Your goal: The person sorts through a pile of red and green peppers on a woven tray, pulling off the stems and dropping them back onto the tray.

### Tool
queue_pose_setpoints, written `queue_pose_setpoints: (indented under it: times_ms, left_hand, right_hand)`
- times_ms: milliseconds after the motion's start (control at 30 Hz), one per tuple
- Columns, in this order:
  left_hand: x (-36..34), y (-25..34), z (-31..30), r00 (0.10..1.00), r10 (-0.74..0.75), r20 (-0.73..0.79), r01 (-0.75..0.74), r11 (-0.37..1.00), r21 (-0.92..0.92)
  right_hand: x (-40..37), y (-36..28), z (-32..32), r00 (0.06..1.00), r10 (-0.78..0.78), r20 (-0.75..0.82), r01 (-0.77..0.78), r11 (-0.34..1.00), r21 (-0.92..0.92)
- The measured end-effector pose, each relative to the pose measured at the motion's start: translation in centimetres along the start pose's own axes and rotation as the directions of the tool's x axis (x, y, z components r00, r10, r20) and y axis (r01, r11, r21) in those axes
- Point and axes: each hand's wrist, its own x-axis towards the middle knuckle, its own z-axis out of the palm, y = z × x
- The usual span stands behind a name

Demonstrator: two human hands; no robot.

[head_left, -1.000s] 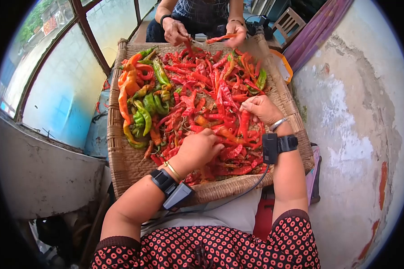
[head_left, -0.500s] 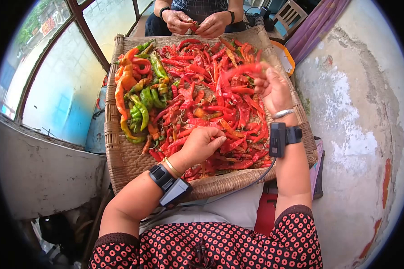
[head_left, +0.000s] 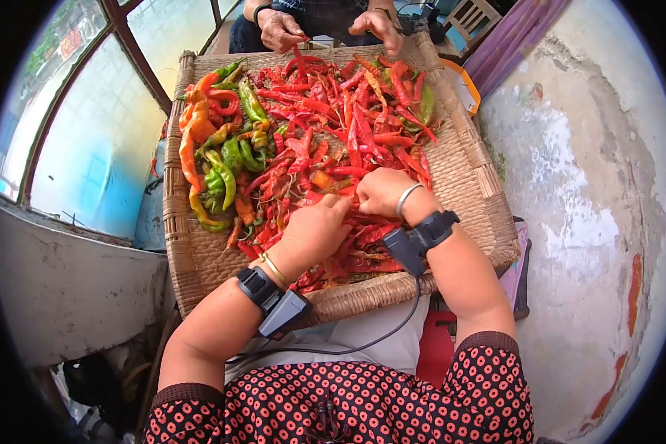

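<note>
My left hand is closed over the pile of red chili peppers, its fingers curled in towards the other hand. Close beside it, my right hand is bent downward with the fingers folded. The fingertips of both hands nearly meet above the chilies. Whatever they pinch is hidden by the knuckles. Some chilies look fresh and glossy, others wrinkled. Green peppers and orange peppers lie grouped along the left of the woven tray.
Across the tray another person's hands work at the far edge, one with a red chili. A green pepper lies far right. A cable runs from my right wrist device across my lap. Windows stand left, a wall right.
My right hand has come from the right side, where it held a red chili, down and left beside my left hand. The other person's hands have moved apart.
</note>
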Motion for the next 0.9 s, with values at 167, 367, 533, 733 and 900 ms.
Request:
queue_pose_setpoints:
  times_ms: [167, 367, 533, 733, 900]
  left_hand:
    - [-0.1, 0.1, 0.3, 0.997, 0.043, 0.063, -0.045, 0.998, 0.036]
    - [-0.2, -0.1, 0.2, 0.997, 0.071, 0.001, -0.071, 0.997, -0.014]
    - [0.1, -0.2, 0.2, 0.999, 0.009, -0.042, -0.011, 0.999, -0.036]
    - [0.0, -0.5, 0.0, 0.999, 0.017, -0.043, -0.018, 1.000, -0.020]
    - [0.0, -0.6, -0.2, 0.999, 0.040, 0.018, -0.041, 0.999, 0.027]
  right_hand:
    - [-1.7, 3.5, -2.6, 0.997, -0.015, -0.069, 0.056, 0.763, 0.644]
    - [-1.8, 3.0, -1.6, 0.982, -0.110, 0.157, 0.008, 0.841, 0.540]
    - [-0.7, 0.7, -0.3, 0.969, -0.142, 0.200, 0.082, 0.956, 0.280]
    - [-1.3, 2.0, -0.7, 0.995, -0.062, 0.081, 0.046, 0.981, 0.187]
    - [-2.4, 4.8, -2.0, 0.995, -0.074, -0.063, 0.097, 0.712, 0.695]
